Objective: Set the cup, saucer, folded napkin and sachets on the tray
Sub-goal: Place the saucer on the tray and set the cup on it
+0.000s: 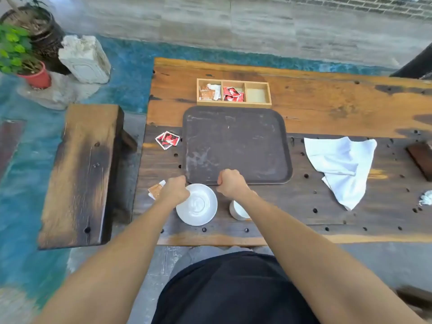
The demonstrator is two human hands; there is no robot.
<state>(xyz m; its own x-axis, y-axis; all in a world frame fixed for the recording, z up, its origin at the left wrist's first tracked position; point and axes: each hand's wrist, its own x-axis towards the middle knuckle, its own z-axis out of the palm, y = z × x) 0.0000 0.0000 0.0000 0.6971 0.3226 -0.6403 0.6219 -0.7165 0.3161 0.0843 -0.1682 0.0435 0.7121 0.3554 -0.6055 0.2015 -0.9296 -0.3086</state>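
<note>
A dark brown tray (236, 141) lies bare in the middle of the wooden table. My left hand (174, 191) is curled at the tray's near-left corner, over the far-left rim of the white saucer (199, 205). My right hand (231, 183) is curled over the tray's near edge. Under my right forearm stands the white cup (237, 211), partly hidden. A white napkin (341, 164) lies rumpled and unfolded to the right of the tray. Red sachets (167, 139) lie left of the tray, and a brown sachet (156, 190) peeks out beside my left hand.
A wooden three-part box (233, 104) behind the tray holds brown and red sachets; its right part has nothing in it. A wooden bench (81, 174) stands left of the table. A dark block (420, 157) and crumpled paper (426, 198) sit at the right edge.
</note>
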